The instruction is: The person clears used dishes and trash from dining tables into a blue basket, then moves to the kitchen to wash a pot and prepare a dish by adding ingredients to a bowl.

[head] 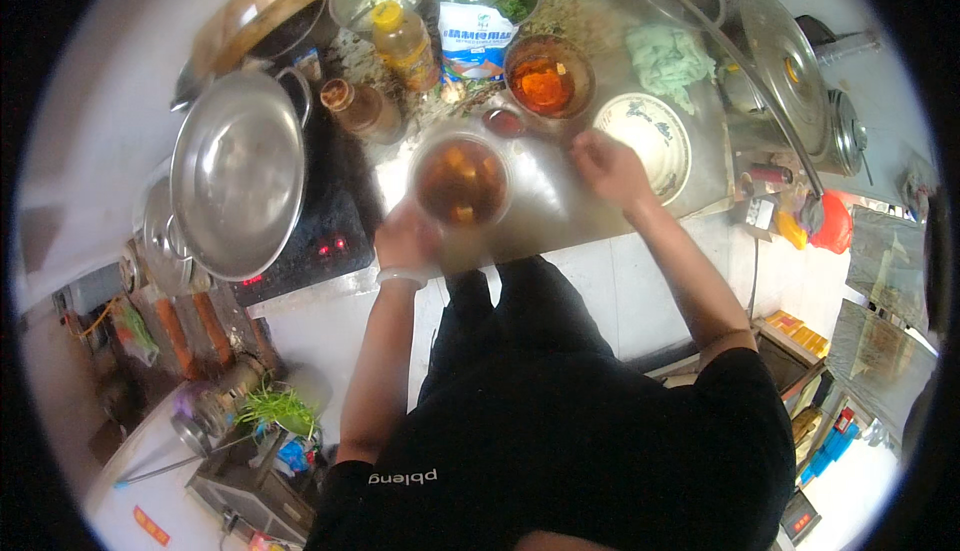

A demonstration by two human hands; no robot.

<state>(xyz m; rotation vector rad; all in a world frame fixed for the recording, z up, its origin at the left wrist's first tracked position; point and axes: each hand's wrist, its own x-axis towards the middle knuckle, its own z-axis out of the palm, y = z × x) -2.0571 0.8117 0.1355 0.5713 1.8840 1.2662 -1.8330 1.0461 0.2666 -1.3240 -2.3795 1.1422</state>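
Observation:
My left hand, blurred and with a pale bangle at the wrist, grips the near left side of a clear round bowl. Brown broth with light chunks fills the bowl. Curled fingers of my right hand hold the end of a spoon, whose handle is blurred. Red liquid lies in the spoon's head, just beyond the bowl. Behind it stands a dark bowl of orange-red chili oil or sauce. A white patterned dish is partly hidden by my right hand.
At left, a large steel pan stands by an induction cooktop with lit red digits. A brown-stained jar, yellow-capped bottle, salt bag and pot of chopped greens line the back. A green cloth lies right.

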